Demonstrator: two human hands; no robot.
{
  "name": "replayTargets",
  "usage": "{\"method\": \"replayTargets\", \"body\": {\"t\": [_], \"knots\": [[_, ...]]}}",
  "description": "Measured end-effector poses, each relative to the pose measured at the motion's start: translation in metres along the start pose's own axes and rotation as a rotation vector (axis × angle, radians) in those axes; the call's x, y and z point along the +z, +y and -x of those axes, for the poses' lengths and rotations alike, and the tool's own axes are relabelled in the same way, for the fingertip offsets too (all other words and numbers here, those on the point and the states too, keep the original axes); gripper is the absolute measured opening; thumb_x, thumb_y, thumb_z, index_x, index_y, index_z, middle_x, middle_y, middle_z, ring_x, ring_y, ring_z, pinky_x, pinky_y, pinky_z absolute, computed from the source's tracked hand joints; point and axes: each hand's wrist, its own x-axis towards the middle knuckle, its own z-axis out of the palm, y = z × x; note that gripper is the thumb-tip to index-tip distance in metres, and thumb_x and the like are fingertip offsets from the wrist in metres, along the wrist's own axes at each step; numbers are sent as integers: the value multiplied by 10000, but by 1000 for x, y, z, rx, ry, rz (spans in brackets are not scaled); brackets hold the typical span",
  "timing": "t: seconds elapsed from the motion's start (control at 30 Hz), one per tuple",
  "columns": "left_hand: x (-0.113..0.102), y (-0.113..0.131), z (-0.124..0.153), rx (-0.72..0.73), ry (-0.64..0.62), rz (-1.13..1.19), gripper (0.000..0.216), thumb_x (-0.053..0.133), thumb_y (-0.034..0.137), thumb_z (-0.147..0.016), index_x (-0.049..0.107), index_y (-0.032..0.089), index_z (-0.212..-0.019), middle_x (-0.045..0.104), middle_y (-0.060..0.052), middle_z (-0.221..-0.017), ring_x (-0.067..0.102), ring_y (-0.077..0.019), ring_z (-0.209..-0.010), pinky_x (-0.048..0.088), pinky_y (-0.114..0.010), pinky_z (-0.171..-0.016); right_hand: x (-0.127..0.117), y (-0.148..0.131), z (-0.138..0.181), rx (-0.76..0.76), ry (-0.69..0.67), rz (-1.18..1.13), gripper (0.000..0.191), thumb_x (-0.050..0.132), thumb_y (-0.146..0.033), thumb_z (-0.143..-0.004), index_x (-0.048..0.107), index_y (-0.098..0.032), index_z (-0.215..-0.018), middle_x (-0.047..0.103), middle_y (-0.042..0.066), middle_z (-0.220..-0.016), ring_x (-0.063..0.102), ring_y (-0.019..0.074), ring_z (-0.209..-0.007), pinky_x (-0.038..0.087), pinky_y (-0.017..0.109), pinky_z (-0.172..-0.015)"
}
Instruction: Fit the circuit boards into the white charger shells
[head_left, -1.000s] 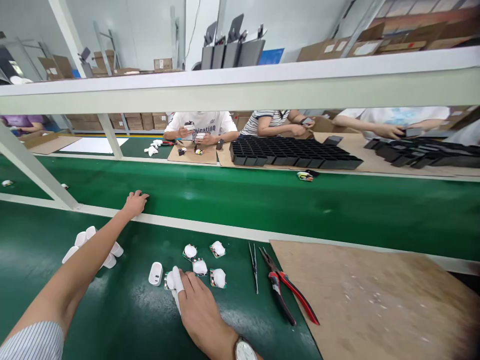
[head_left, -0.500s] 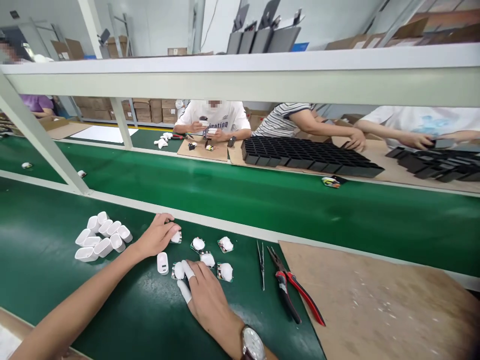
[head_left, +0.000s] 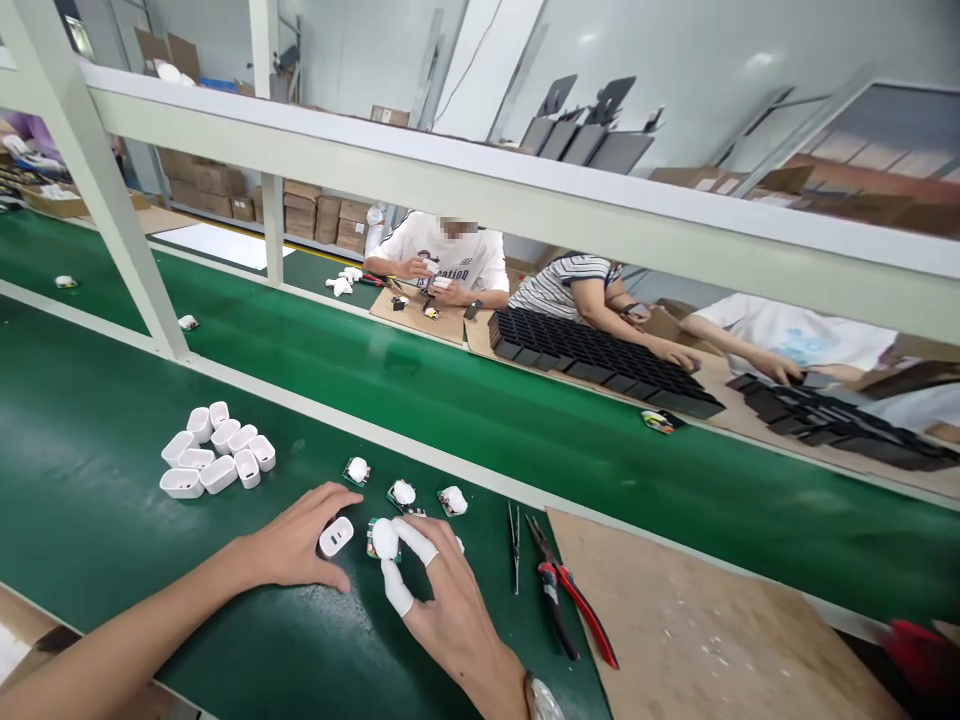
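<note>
My left hand [head_left: 300, 540] lies on the green mat with its fingers curled round a small white charger shell [head_left: 335, 536]. My right hand [head_left: 442, 600], with white cots on the thumb and forefinger, pinches a small circuit board with a white blob [head_left: 382, 540]. Beyond my hands lie three more such boards [head_left: 403, 493]. A cluster of several white shells [head_left: 217, 455] sits to the left.
Tweezers [head_left: 514, 535] and red-handled pliers [head_left: 566, 600] lie right of my hands, beside a brown cardboard sheet [head_left: 712, 620]. A green conveyor belt [head_left: 525, 430] runs beyond the white rail. Across it three people work with black trays [head_left: 600, 360]. A white frame post [head_left: 112, 200] stands at the left.
My left hand came back from the rail, set a board down, then moved onto the white shell. My right hand stayed on its board. The camera swung to the right.
</note>
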Motion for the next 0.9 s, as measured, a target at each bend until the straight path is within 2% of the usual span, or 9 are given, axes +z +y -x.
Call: {"method": "replayTargets", "body": {"t": [0.03, 0.07, 0.1, 0.17, 0.3, 0.4, 0.67, 0.9], "knots": [[-4, 1, -1, 4, -56, 16, 953, 957, 476, -657, 517, 266, -1476, 585, -124, -1396, 601, -334, -1216, 528, -464, -1012, 0, 0, 1, 7, -3, 3, 385, 595, -118, -985, 550, -213, -1356, 674, 113, -1170, 654, 250, -1079, 581, 432, -908], [-7, 1, -2, 2, -109, 38, 920, 961, 474, -652, 548, 268, -1448, 615, -108, -1343, 630, -309, -1139, 546, -431, -958, 1, -1, 2, 21, -5, 3, 378, 593, -124, -987, 550, -212, -1352, 676, 112, -1159, 657, 251, -1073, 582, 431, -904], [-10, 1, -2, -4, -143, 59, 803, 946, 465, -683, 602, 266, -1381, 652, -83, -1249, 650, -274, -1039, 556, -391, -890, 2, -1, 4, 40, -8, 0, 369, 593, -132, -989, 548, -211, -1347, 679, 110, -1147, 660, 252, -1067, 584, 430, -900], [-8, 2, -1, 2, -127, 77, 575, 906, 458, -756, 672, 245, -1236, 679, -49, -1095, 638, -235, -931, 543, -347, -815, 5, -3, 8, 76, -26, -12, 354, 598, -148, -992, 547, -211, -1336, 684, 108, -1138, 664, 255, -1067, 589, 430, -900], [12, 1, 1, 155, 43, 6, 569, 861, 459, -833, 630, 212, -1290, 670, -93, -1178, 578, -274, -1081, 514, -409, -940, 13, -5, 14, -10, -52, -1, 402, 616, -104, -978, 534, -185, -1364, 676, 139, -1219, 647, 264, -1126, 583, 458, -953], [21, 0, 3, 221, 106, -34, 588, 834, 439, -869, 598, 219, -1361, 661, -108, -1203, 558, -286, -1113, 511, -435, -972, 15, -4, 18, -93, -65, 47, 434, 614, -56, -961, 535, -162, -1374, 662, 167, -1275, 629, 282, -1171, 586, 480, -959], [20, -1, 3, 250, 118, -12, 595, 833, 438, -873, 587, 210, -1364, 667, -110, -1196, 540, -292, -1126, 512, -446, -980, 16, -1, 22, -114, -143, 110, 494, 592, -51, -963, 514, -162, -1438, 654, 174, -1322, 630, 303, -1193, 586, 517, -984], [17, 4, 3, 208, 82, -4, 569, 834, 410, -870, 608, 219, -1356, 674, -98, -1170, 541, -294, -1123, 513, -440, -979, 16, 2, 19, -129, -247, 156, 490, 581, -51, -953, 524, -142, -1431, 623, 184, -1362, 594, 335, -1243, 574, 543, -1006]]}}
